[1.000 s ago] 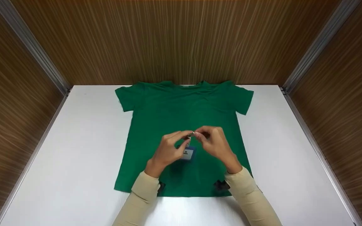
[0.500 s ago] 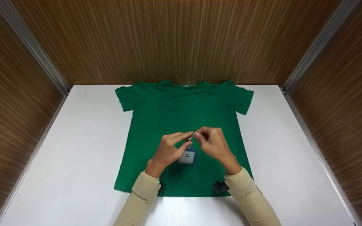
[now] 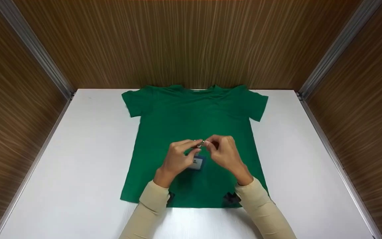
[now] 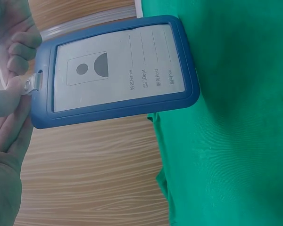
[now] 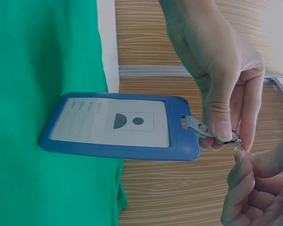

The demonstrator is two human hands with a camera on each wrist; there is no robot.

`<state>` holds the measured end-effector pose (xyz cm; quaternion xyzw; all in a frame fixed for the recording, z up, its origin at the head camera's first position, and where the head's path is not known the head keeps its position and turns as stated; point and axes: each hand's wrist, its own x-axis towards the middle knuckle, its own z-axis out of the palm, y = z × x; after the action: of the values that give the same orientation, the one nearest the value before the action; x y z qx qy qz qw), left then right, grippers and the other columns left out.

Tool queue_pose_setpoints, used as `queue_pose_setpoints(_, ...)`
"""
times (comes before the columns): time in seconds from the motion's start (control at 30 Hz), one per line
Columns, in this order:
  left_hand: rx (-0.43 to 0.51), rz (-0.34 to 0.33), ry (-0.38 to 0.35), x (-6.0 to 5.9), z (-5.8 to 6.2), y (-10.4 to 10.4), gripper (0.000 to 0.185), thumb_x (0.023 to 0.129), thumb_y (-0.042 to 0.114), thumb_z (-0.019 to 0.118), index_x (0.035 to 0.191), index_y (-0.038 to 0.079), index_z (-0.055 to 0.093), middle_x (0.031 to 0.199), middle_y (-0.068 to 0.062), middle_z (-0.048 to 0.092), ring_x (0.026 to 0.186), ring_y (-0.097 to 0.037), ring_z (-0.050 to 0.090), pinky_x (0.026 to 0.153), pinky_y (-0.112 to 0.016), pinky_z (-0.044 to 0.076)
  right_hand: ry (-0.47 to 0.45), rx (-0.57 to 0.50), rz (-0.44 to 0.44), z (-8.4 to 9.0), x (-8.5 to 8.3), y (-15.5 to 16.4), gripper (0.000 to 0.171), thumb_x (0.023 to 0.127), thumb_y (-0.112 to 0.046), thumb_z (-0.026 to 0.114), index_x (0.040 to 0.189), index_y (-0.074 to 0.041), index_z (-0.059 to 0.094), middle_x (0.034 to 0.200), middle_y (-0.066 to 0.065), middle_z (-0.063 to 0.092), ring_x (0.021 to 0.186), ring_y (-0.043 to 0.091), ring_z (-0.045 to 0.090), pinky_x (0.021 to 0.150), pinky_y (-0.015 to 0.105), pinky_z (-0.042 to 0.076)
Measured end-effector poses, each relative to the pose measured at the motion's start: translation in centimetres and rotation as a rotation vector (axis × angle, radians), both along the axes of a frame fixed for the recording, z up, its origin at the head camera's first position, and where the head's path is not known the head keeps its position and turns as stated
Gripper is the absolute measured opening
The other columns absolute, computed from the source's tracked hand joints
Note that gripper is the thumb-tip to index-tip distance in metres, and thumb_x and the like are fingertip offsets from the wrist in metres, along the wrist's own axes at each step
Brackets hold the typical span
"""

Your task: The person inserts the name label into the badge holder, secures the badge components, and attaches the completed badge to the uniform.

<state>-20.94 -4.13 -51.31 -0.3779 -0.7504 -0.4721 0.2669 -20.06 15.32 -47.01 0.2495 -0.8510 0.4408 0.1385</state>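
Both hands [image 3: 201, 156] pinch badge holder's [image 5: 118, 125] clip [image 5: 212, 133]; shirt [image 3: 177, 116] beneath.

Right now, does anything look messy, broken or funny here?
Nothing stands out. The green T-shirt lies flat and smooth on the white table. The blue badge holder looks whole, its card sitting straight inside. It hangs from its metal clip, which the left hand and right hand pinch above the shirt.

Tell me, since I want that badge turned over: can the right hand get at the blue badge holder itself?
Probably yes. The badge holder hangs free above the green shirt from the clip pinched by the left hand; the right hand works right beside it.
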Motion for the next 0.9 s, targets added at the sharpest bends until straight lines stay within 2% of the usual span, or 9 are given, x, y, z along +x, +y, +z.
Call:
queue_pose_setpoints(0.13,-0.002,0.009,0.007,-0.03,-0.11,-0.07,0.032,0.083,-0.009,0.079,0.114,-0.002,0.077,0.094,-0.015,0.078,0.080,-0.021,0.075,0.070,-0.032,0.063,-0.005,0.001,0.010,-0.04,0.00,-0.02,0.019,0.100,-0.004,0.064,0.085,-0.001,0.076,0.067,0.010,0.065,0.052,0.003,0.044,0.050,0.022,0.037)
queue_pose_setpoints(0.27,-0.008,0.017,0.014,-0.08,-0.15,-0.15,0.029,0.085,-0.005,0.079,0.114,-0.001,0.077,0.093,-0.015,0.078,0.078,-0.021,0.075,0.069,-0.028,0.062,0.004,0.000,0.018,-0.08,-0.12,-0.08,0.019,0.100,-0.004,0.064,0.085,0.000,0.076,0.065,0.010,0.064,0.051,0.003,0.044,0.049,0.022,0.037)
queue_pose_setpoints(0.63,-0.027,0.034,0.034,-0.04,0.19,-0.16,0.030,0.084,-0.007,0.079,0.113,-0.001,0.077,0.092,-0.014,0.077,0.078,-0.020,0.074,0.069,-0.028,0.061,0.005,-0.002,0.016,-0.21,-0.23,-0.17,0.018,0.099,-0.003,0.065,0.085,0.002,0.075,0.064,0.010,0.063,0.050,0.005,0.045,0.049,0.021,0.036)
queue_pose_setpoints(0.9,-0.024,0.044,-0.004,0.11,0.08,0.09,0.028,0.086,-0.006,0.077,0.114,-0.002,0.077,0.095,-0.015,0.078,0.081,-0.021,0.075,0.071,-0.028,0.062,-0.017,0.016,-0.016,0.01,-0.12,-0.20,0.019,0.099,-0.004,0.066,0.084,-0.001,0.076,0.064,0.010,0.063,0.051,0.004,0.044,0.049,0.020,0.035)
